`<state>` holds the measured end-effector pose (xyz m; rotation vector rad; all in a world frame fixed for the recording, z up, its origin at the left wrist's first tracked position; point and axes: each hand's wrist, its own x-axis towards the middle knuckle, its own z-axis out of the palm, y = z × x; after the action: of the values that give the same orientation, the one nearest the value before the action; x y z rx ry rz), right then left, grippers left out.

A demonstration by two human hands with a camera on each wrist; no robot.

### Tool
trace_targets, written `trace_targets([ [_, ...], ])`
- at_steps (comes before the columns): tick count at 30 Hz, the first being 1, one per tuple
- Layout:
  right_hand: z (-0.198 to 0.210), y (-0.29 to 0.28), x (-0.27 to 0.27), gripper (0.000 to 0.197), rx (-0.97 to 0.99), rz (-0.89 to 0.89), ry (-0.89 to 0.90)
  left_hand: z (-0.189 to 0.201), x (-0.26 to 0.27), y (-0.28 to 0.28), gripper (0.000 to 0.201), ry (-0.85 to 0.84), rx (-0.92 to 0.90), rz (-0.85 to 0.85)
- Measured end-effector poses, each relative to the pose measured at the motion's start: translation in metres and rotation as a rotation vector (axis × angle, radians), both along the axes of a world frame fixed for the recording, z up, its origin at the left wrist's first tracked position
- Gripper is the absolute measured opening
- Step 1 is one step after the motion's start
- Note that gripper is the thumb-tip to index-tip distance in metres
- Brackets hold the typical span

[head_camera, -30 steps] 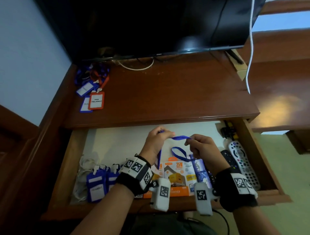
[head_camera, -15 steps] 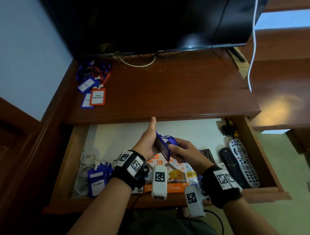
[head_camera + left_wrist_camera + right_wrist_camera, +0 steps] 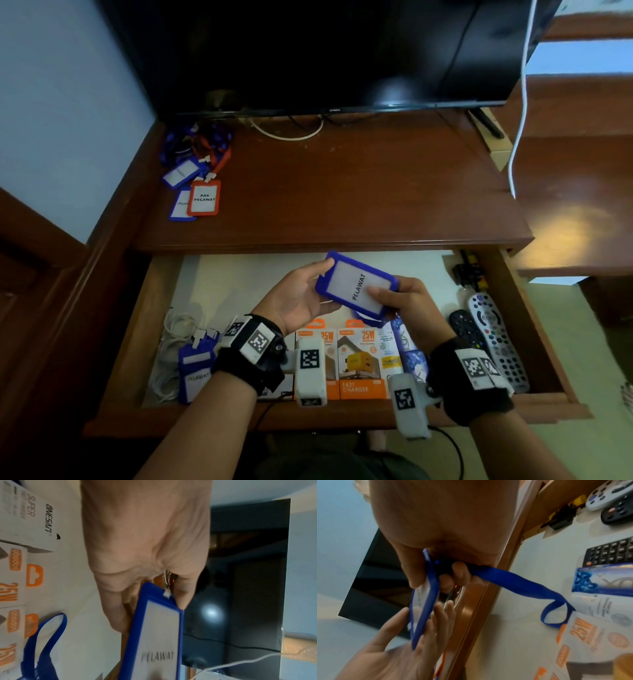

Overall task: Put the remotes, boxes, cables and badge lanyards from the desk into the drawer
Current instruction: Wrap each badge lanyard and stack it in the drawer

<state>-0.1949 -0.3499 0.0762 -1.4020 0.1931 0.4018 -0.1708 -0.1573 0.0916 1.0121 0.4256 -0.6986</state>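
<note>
A blue badge holder point(image 3: 356, 287) marked PELAWAT hangs face up over the open drawer point(image 3: 342, 414), held between both hands. My left hand point(image 3: 301, 294) grips its far end, thumb on the edge and fingers under it point(image 3: 159, 635). My right hand point(image 3: 400, 298) pinches the near end with the thumb on the face. Its curled fingers also hold the folded blue strap point(image 3: 513, 580) behind the badge, and a loop of it hangs down. On the desk point(image 3: 342, 192) at the back left lie a red badge point(image 3: 203, 198) and blue badges point(image 3: 181, 173) with tangled lanyards.
The drawer holds white cables point(image 3: 171, 349), blue badges point(image 3: 195, 370), orange charger boxes point(image 3: 359, 363) and remotes point(image 3: 493, 339) at the right. A black TV point(image 3: 325, 51) stands at the desk's back. A white cable point(image 3: 520, 102) hangs at the right.
A second ago the hands held the strap stretched between them. The strap has since been folded up behind the badge, and the badge has turned face up.
</note>
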Motion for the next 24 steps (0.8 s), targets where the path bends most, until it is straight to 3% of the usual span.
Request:
trace_targets([
  [3, 0.002, -0.007, 0.003, 0.016, -0.01, 0.059, 0.002, 0.001, -0.001, 0.013, 0.043, -0.058, -0.076, 0.003],
  [7, 0.002, -0.009, 0.005, 0.016, -0.003, 0.079, 0.026, -0.005, -0.001, 0.027, 0.031, -0.118, -0.121, -0.01],
  [13, 0.007, -0.009, 0.003, 0.025, 0.028, 0.072, 0.043, -0.015, -0.005, 0.029, 0.044, -0.183, -0.143, -0.099],
  [15, 0.008, -0.008, 0.003, 0.025, 0.015, 0.081, 0.058, -0.018, -0.003, 0.026, 0.047, -0.205, -0.035, -0.153],
  [19, 0.009, -0.004, 0.002, 0.012, -0.047, 0.094, 0.078, -0.02, 0.002, 0.013, 0.027, -0.216, 0.243, -0.12],
  [22, 0.007, -0.004, 0.003, 0.013, -0.092, 0.069, 0.071, -0.026, 0.002, 0.01, 0.04, -0.262, 0.398, -0.155],
  [24, 0.008, -0.005, 0.003, 0.014, -0.088, 0.061, 0.076, -0.027, 0.002, 0.011, 0.034, -0.286, 0.455, -0.241],
])
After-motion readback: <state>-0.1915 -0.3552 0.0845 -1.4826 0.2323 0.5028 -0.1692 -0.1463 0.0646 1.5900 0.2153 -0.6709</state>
